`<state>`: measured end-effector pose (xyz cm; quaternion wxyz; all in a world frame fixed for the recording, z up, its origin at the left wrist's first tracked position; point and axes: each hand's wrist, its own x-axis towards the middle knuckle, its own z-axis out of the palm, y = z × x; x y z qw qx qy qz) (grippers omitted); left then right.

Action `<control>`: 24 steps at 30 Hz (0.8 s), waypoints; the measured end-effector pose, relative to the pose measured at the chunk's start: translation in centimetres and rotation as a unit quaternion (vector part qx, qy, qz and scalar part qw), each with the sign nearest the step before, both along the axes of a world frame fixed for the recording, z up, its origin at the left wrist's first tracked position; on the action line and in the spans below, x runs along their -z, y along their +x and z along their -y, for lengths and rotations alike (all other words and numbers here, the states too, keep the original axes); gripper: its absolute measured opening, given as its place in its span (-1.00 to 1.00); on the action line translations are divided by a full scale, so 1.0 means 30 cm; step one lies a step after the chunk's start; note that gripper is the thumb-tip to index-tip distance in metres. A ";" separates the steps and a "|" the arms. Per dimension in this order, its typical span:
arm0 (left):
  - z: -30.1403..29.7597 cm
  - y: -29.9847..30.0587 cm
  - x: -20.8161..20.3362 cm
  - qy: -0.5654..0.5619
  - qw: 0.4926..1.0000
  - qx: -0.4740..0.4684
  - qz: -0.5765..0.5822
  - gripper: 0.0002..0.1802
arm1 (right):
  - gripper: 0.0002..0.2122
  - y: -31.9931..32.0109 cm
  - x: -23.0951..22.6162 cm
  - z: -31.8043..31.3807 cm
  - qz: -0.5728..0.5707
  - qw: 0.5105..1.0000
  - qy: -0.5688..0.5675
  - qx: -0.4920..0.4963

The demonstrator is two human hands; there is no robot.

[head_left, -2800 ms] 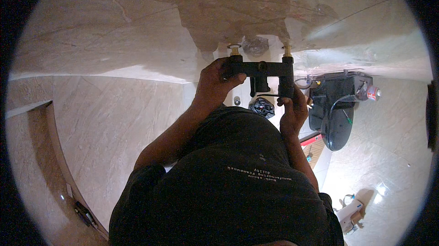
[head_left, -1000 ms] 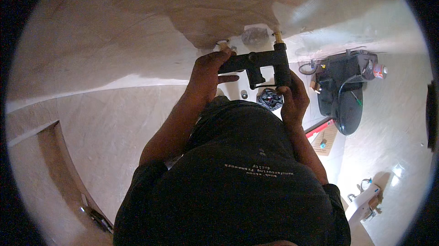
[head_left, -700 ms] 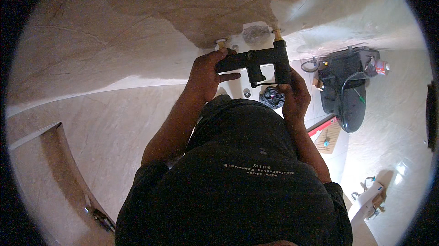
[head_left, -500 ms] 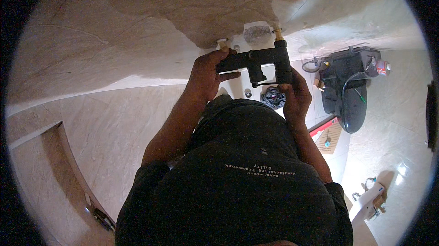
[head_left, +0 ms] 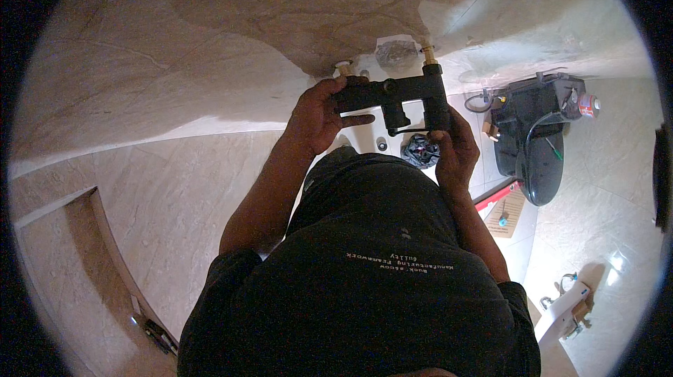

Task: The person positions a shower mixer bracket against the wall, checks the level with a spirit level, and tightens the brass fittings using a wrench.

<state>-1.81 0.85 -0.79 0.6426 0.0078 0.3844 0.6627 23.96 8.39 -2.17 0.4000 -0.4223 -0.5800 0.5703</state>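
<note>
Both my hands hold a black wall-mounted mixer tap [head_left: 389, 96] in front of the tiled wall. My left hand [head_left: 319, 114] grips its left end, thumb on top and a finger stretched out below. My right hand [head_left: 457, 142] is closed round its lower right end. The mixer's right inlet meets a brass fitting [head_left: 429, 56] that sticks out of the wall. Another brass fitting [head_left: 343, 68] shows just above the left end; whether the two touch is hidden by my fingers. Between the fittings, a rough greyish patch [head_left: 396, 53] marks the wall.
A black toilet [head_left: 543, 177] stands at the right, a can [head_left: 589, 105] on its tank. On the floor lie a black plastic bag [head_left: 420, 151], a red spirit level [head_left: 498, 195] and a cardboard piece [head_left: 506, 214]. A white basin [head_left: 564, 307] is lower right, a wall niche [head_left: 80, 237] at left.
The whole view has shifted very slightly. My hands keep the same hold on the mixer tap, which stays at the fittings.
</note>
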 end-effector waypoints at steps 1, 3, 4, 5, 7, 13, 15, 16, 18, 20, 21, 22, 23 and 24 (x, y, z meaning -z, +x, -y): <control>-0.002 -0.001 0.002 0.002 1.000 0.008 -0.006 -0.57 | -0.56 -0.001 0.001 0.001 -0.011 1.000 -0.004 -0.001; -0.009 -0.003 0.002 -0.006 1.000 0.008 -0.012 -0.56 | -0.56 0.000 0.007 0.000 -0.021 1.000 -0.008 -0.001; -0.014 -0.001 -0.003 -0.013 1.000 0.009 -0.017 -0.55 | -0.56 0.001 0.014 -0.001 -0.010 1.000 0.001 0.002; -0.014 0.002 -0.009 -0.014 1.000 0.010 -0.017 -0.55 | -0.56 0.002 0.017 -0.002 0.001 1.000 0.009 0.004; -0.010 0.009 -0.025 -0.011 0.999 0.002 -0.033 -0.55 | -0.57 0.002 0.011 -0.001 -0.002 1.000 0.014 0.003; -0.009 -0.009 0.002 -0.002 1.000 0.015 -0.012 -0.55 | -0.57 -0.005 -0.005 0.005 -0.013 1.000 -0.001 0.004; -0.010 -0.009 -0.003 -0.012 1.000 0.011 -0.013 -0.55 | -0.57 -0.005 -0.004 0.004 -0.016 1.000 -0.002 0.006; -0.010 -0.008 -0.009 -0.023 1.000 0.007 -0.014 -0.55 | -0.57 -0.005 -0.005 0.003 -0.012 1.000 -0.004 0.005; -0.013 -0.004 -0.018 -0.033 0.999 0.004 -0.021 -0.55 | -0.57 -0.004 -0.003 0.002 -0.008 1.000 -0.006 0.005; -0.013 -0.003 -0.027 -0.043 0.999 0.000 -0.028 -0.55 | -0.57 -0.001 0.005 0.001 -0.009 1.000 0.000 0.004; -0.011 -0.004 -0.032 -0.044 0.998 0.007 -0.035 -0.54 | -0.57 -0.001 0.005 0.000 -0.010 1.000 0.000 0.004; -0.010 -0.005 -0.034 -0.046 0.998 0.015 -0.042 -0.54 | -0.57 0.000 0.004 0.000 -0.010 1.000 -0.005 0.000; -0.009 -0.006 -0.031 -0.047 0.998 0.014 -0.042 -0.54 | -0.57 0.001 0.004 0.000 -0.011 1.000 -0.010 -0.005; -0.008 -0.008 -0.026 -0.049 0.998 0.017 -0.045 -0.54 | -0.57 0.002 0.003 0.000 -0.011 1.000 -0.011 -0.005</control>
